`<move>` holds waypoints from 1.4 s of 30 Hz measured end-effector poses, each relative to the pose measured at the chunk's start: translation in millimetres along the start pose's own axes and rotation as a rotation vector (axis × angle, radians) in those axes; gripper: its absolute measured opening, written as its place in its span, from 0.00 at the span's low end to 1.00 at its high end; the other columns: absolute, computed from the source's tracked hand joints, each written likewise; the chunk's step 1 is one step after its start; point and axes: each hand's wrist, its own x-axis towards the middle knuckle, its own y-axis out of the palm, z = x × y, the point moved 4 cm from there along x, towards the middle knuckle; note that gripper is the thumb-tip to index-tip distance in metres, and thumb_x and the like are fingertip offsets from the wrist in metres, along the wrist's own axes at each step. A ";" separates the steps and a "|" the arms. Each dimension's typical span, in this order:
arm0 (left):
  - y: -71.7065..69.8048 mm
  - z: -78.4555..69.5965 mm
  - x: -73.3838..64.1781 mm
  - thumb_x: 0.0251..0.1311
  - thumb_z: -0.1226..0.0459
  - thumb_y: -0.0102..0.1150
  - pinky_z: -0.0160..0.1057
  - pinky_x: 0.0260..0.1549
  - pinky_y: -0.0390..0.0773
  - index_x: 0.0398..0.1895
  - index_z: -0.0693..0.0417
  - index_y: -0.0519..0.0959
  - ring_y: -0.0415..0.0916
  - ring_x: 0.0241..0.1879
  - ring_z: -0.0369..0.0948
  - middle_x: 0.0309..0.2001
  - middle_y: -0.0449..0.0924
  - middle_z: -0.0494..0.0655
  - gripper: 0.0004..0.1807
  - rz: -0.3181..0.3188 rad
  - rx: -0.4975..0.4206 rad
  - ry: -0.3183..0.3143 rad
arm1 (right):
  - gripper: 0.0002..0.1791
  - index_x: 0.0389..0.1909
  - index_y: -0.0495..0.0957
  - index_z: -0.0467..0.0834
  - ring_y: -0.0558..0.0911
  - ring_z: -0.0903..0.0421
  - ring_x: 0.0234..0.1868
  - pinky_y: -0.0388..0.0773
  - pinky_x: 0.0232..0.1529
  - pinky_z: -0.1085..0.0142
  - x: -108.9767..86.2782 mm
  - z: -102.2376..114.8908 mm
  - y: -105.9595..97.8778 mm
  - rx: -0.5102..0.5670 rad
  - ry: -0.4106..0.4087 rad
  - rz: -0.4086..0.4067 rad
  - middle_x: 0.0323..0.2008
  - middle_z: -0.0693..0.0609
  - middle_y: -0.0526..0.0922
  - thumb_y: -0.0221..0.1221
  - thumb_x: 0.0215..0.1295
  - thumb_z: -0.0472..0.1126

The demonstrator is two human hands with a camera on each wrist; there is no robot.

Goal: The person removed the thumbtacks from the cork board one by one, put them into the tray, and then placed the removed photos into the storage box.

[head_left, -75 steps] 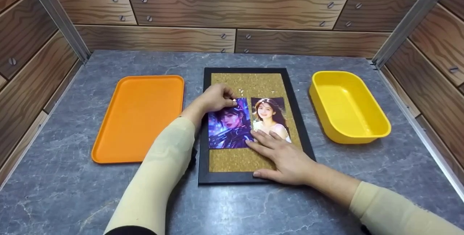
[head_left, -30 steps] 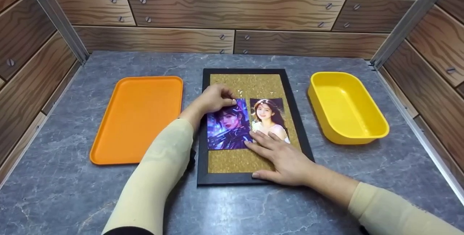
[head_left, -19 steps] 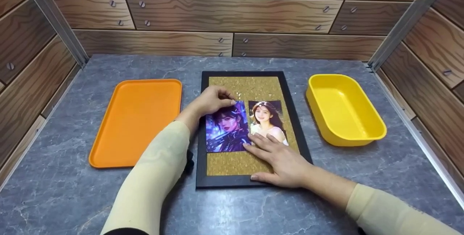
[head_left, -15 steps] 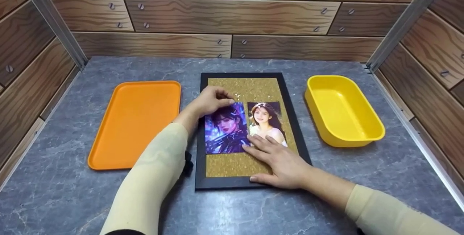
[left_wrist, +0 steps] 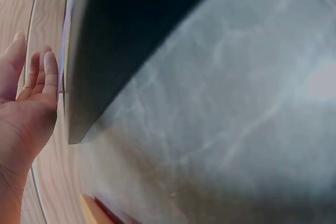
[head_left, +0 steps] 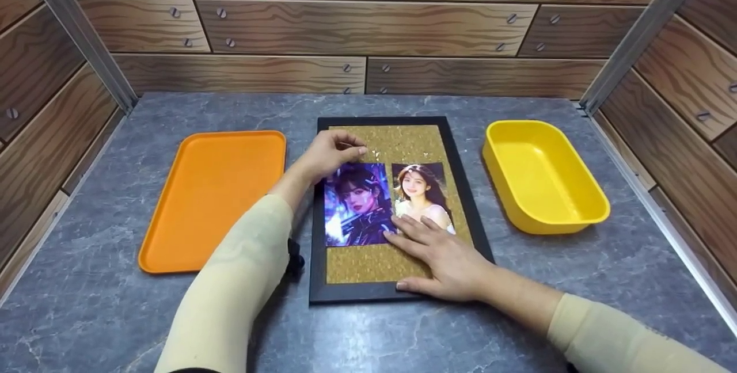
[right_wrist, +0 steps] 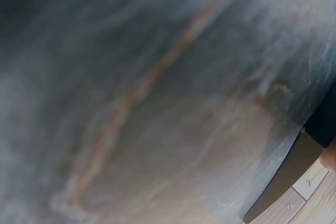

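A cork board (head_left: 383, 266) in a black frame lies on the grey marbled table. On it lie two photos side by side: a purple-blue one (head_left: 357, 206) of an armed figure, and a portrait photo (head_left: 420, 189) of a person in white. My left hand (head_left: 331, 154) hovers at the purple photo's top edge, thumb and fingers bent and apart, nothing visible between them. In the left wrist view its loose fingers (left_wrist: 48, 74) show beside the frame's edge. Spread flat, my right hand (head_left: 446, 258) rests over the portrait's lower part, thumb on the frame's near edge.
An orange tray (head_left: 221, 200) lies left of the board. To the right stands a deep yellow bin (head_left: 544, 177). Small shiny clear bits (head_left: 377, 154) sit on the cork just above the photos. Wood-patterned walls (head_left: 368, 25) enclose the table at the back and sides.
My left hand has lifted off the purple photo's top edge and shifted slightly away, its thumb leaving the photo. The right hand stays in place. The head view has tilted up slightly.
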 end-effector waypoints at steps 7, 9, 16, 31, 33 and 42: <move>-6.0 -8.3 0.5 0.72 0.68 0.66 0.50 0.54 0.85 0.50 0.65 0.85 0.83 0.52 0.64 0.42 0.87 0.51 0.09 -0.004 -0.140 -0.007 | 0.48 0.84 0.61 0.51 0.55 0.44 0.83 0.50 0.81 0.44 0.5 0.0 0.4 0.002 -0.011 -0.006 0.83 0.45 0.56 0.54 0.72 0.75; -8.1 -10.2 0.1 0.73 0.69 0.65 0.50 0.54 0.85 0.50 0.65 0.85 0.82 0.53 0.64 0.41 0.86 0.51 0.09 -0.013 -0.173 -0.016 | 0.48 0.84 0.61 0.51 0.55 0.45 0.83 0.49 0.81 0.45 0.8 0.1 0.6 0.003 -0.010 -0.004 0.84 0.46 0.55 0.54 0.72 0.75; -12.2 -14.6 -0.3 0.73 0.70 0.64 0.56 0.58 0.83 0.48 0.65 0.84 0.83 0.43 0.51 0.39 0.85 0.50 0.07 -0.036 -0.299 -0.029 | 0.48 0.84 0.60 0.51 0.55 0.44 0.83 0.49 0.81 0.44 1.1 -0.2 0.9 0.005 -0.010 -0.001 0.84 0.46 0.54 0.53 0.72 0.75; -25.6 -23.0 0.7 0.74 0.72 0.61 0.58 0.65 0.75 0.47 0.63 0.84 0.84 0.49 0.50 0.42 0.81 0.52 0.04 -0.069 -0.525 -0.021 | 0.48 0.84 0.60 0.52 0.54 0.45 0.83 0.49 0.81 0.45 1.9 0.6 0.8 0.001 -0.005 0.006 0.84 0.46 0.55 0.53 0.72 0.75; -31.0 -23.5 -0.3 0.74 0.73 0.61 0.55 0.64 0.78 0.46 0.63 0.84 0.84 0.49 0.49 0.42 0.81 0.52 0.04 -0.088 -0.525 -0.016 | 0.48 0.84 0.60 0.52 0.55 0.45 0.83 0.49 0.81 0.45 2.2 0.7 0.9 -0.002 -0.010 0.001 0.84 0.46 0.55 0.53 0.72 0.75; -57.9 -23.1 -10.2 0.74 0.69 0.63 0.46 0.59 0.82 0.53 0.67 0.83 0.84 0.49 0.45 0.43 0.83 0.51 0.10 -0.126 -0.386 -0.006 | 0.48 0.83 0.61 0.52 0.55 0.45 0.83 0.50 0.81 0.45 1.0 0.3 -0.5 -0.002 -0.008 -0.002 0.83 0.45 0.56 0.54 0.72 0.75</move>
